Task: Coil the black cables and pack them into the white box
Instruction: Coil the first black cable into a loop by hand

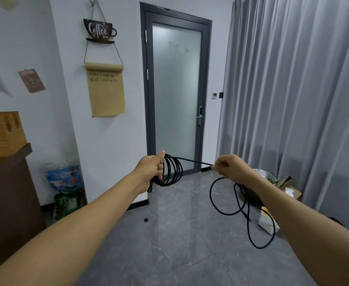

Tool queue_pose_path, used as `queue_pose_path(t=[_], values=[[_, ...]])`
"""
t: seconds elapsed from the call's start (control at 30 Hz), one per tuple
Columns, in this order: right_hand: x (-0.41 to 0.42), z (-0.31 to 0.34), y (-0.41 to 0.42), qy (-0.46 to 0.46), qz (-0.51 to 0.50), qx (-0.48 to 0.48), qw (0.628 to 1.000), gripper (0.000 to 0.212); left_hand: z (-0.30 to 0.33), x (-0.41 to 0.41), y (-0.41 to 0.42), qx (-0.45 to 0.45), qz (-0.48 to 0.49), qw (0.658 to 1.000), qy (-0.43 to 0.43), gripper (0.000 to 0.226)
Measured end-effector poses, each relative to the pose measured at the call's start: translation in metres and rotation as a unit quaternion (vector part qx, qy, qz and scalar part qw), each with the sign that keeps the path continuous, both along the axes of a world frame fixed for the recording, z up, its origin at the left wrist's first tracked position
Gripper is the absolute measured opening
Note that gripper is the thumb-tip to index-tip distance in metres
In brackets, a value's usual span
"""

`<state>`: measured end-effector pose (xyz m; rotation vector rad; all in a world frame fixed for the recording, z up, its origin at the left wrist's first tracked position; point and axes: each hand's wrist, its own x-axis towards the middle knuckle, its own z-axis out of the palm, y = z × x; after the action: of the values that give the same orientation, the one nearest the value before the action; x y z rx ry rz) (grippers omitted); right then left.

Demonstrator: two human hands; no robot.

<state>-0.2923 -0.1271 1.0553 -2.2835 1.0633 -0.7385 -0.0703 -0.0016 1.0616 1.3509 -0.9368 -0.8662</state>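
Holding both arms out over the grey floor, the person works a black cable at chest height. Left hand is curled round a bundle of several loops, thumb on top; a short cable end hangs below the wrist, its plug too small to make out. From the loops a straight run goes to the right hand, which pinches it w/ fingertips, other fingers curled in. Past that hand the rest of the cable drops in loose slack loops in front of the right forearm; whether it reaches the floor is unclear, and part is hidden behind the arm.

White box sits on the floor at the right, near the curtain, mostly covered by the right forearm; can't tell if it's open. Behind it a cardboard box and a wire basket, both partly hidden. Small dark object on the floor mid-room, unidentifiable. Frosted glass door straight ahead. Brown counter at the left edge, cut off by the frame.
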Motion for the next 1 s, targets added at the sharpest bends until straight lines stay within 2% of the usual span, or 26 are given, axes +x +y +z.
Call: queue_pose_path(t=[0.13,0.23,0.3,0.4,0.47,0.57,0.7,0.87,1.0], values=[[-0.007,-0.005,0.001,0.180,0.016,-0.027,0.983,0.022,-0.002,-0.003,-0.002,0.005,0.014,1.000,0.004,0.037],[-0.007,-0.011,0.008,0.296,0.045,0.013,0.954,0.015,-0.003,-0.007,-0.002,0.010,0.010,1.000,0.001,0.037],[-0.004,-0.016,0.012,0.331,0.058,0.056,0.940,0.016,-0.004,-0.009,-0.002,0.013,0.008,1.000,-0.006,0.037],[-0.003,-0.021,0.011,0.336,0.056,0.090,0.936,0.019,-0.004,-0.010,-0.001,0.016,0.009,1.000,-0.014,0.039],[-0.005,-0.023,0.010,0.287,0.049,0.150,0.945,0.016,-0.004,-0.007,0.001,0.016,0.012,1.000,-0.023,0.039],[-0.009,-0.020,0.013,0.123,0.027,0.246,0.961,0.010,-0.005,0.000,0.004,0.020,0.014,0.998,-0.066,0.039],[0.000,0.000,0.022,-0.005,-0.023,0.202,0.979,0.017,-0.004,-0.001,0.007,0.020,-0.005,0.993,-0.117,0.041],[0.030,0.023,0.040,-0.167,-0.040,0.217,0.961,0.015,-0.002,-0.015,0.010,0.027,-0.080,0.983,-0.164,0.039],[0.051,0.034,0.057,-0.181,0.010,0.190,0.965,0.024,-0.005,-0.026,0.013,0.048,-0.152,0.971,-0.178,0.036]])
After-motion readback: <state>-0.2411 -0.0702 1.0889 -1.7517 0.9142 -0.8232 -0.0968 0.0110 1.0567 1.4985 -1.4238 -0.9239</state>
